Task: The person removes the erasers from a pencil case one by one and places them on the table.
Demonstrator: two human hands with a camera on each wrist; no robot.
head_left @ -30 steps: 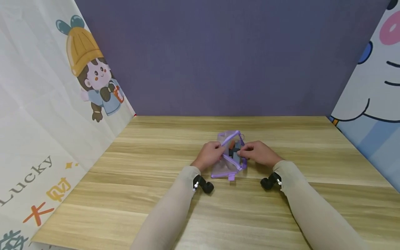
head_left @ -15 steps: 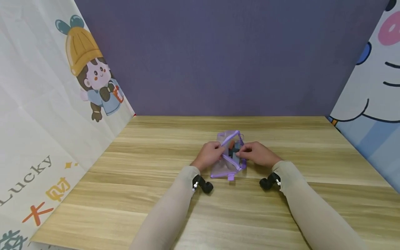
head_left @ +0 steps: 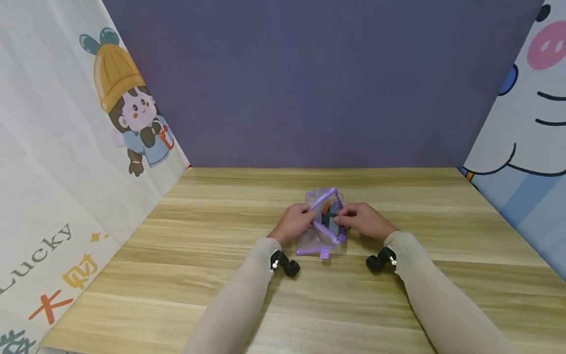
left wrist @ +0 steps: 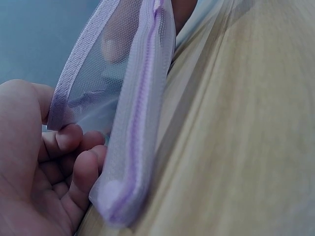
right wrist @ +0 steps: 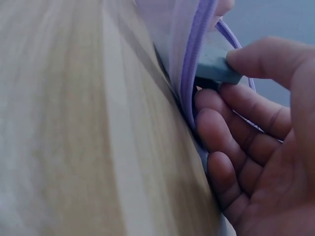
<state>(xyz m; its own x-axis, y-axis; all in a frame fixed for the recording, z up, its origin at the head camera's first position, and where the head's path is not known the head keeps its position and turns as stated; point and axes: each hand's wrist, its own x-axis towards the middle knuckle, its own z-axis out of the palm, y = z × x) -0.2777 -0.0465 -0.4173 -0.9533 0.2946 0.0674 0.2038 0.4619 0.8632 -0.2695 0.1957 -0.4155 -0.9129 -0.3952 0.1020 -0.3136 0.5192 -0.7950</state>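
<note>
A purple-trimmed mesh zipper pouch lies on the wooden table with its mouth open to the right. My left hand pinches the trim of the opening between thumb and fingers; the left wrist view shows the purple edge band in that pinch. At the mouth, my right hand pinches a small flat blue-green block between thumb and index finger. Part of the block is behind the pouch's edge. Inside the pouch, an orange-brown piece and a dark piece show; their kinds are unclear.
The wood-grain table extends around the pouch to both sides. A dark purple-grey panel rises behind it. Printed cloth hangs at the left, and another cartoon cloth at the right.
The head view has shifted slightly, so the table and pouch appear a little lower. Both hands keep nearly the same position and grip at the pouch.
</note>
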